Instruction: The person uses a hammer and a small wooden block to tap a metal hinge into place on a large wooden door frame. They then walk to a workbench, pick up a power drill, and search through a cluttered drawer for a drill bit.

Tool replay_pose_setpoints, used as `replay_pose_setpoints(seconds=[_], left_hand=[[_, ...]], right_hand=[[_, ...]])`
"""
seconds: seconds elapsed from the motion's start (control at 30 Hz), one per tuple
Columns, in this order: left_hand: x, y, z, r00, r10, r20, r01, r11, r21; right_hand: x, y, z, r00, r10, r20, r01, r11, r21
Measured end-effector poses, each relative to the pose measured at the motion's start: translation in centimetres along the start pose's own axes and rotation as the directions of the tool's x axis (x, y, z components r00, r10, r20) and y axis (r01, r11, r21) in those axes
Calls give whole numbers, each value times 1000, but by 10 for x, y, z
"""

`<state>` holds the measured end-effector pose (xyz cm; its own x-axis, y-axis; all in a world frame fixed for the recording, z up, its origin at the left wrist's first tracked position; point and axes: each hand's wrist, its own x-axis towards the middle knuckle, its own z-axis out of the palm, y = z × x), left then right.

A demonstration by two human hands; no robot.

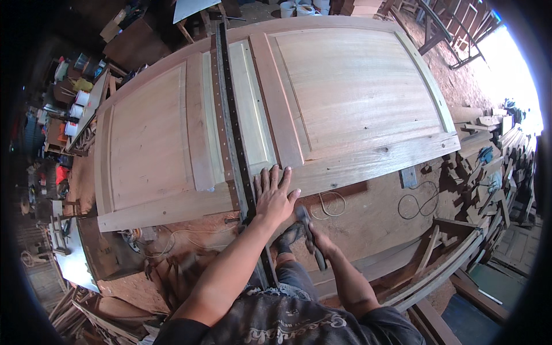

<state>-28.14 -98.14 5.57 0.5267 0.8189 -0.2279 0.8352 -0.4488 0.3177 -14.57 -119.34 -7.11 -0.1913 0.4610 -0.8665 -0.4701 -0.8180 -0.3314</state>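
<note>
A large wooden panel door (368,86) lies flat in front of me, with raised panels framed by pale and reddish rails. Across it runs a long dark metal bar clamp (233,109) with a row of holes, its near end reaching my body. My left hand (275,198) rests palm down on the door's near edge, just right of the bar, fingers spread. Lower and to the right, my right hand (324,241) grips a hammer (310,234) by its handle. The hammer head points up, close beside my left wrist and apart from the door.
Sawdust and a looped cord (418,201) cover the floor beyond the door's near edge. A corded power tool (137,234) lies at the near left. Offcuts (480,172) pile up on the right, near a wooden frame (431,270). Buckets (296,10) stand at the back.
</note>
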Motion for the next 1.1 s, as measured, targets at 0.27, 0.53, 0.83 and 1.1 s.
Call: replay_pose_setpoints(seconds=[0.27, 0.53, 0.83, 1.1], left_hand=[[-11, 3, -11, 998, 62, -9, -62, 998, 28], [-37, -10, -26, 978, 194, 83, -185, 977, -102], [-68, -204, -53, 725, -233, -648, 153, 972, -178], [-77, -236, -40, 755, 18, -656, 23, 998, 54]], right_hand=[[-96, 132, -4, 964, 170, -205, -148, 982, 118], [-147, 115, 35, 868, -121, -482, 92, 992, -84], [-137, -12, 74, 752, -488, -442, 359, 867, -347], [-63, -73, 102, 753, -480, -451, 407, 877, -255]])
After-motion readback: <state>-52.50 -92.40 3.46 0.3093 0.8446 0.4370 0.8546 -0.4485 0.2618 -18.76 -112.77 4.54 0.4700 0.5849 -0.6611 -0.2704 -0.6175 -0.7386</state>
